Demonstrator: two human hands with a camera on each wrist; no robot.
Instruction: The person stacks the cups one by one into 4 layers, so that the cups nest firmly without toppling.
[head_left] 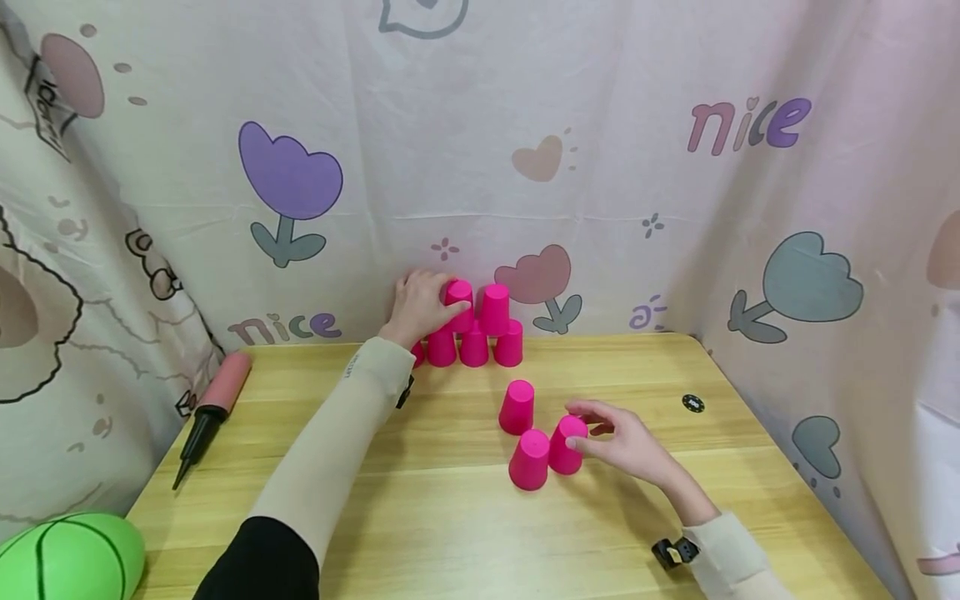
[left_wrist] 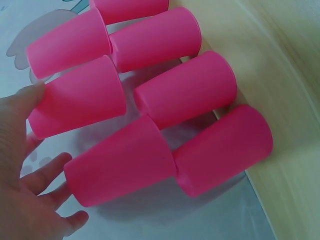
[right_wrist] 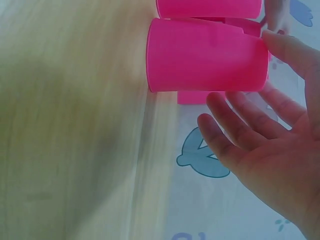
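Observation:
Several pink cups stand upside down in a stack at the back of the table. My left hand (head_left: 422,307) reaches to its upper row, thumb and index finger about the base of one pink cup (left_wrist: 80,97). The other left fingers lie beside the end upper cup (left_wrist: 120,160), which the hand hides in the head view. Nearer the front, my right hand (head_left: 626,442) holds another pink cup (head_left: 567,446), thumb in front and fingers behind. This cup stands close to two more upside-down cups, a front one (head_left: 529,460) and a rear one (head_left: 517,407).
A black round chip (head_left: 693,403) lies on the wooden table (head_left: 420,525) at the right. At the left are a pink and black hand pump (head_left: 217,400) and a green ball (head_left: 71,557). A printed curtain (head_left: 420,150) hangs right behind the stack.

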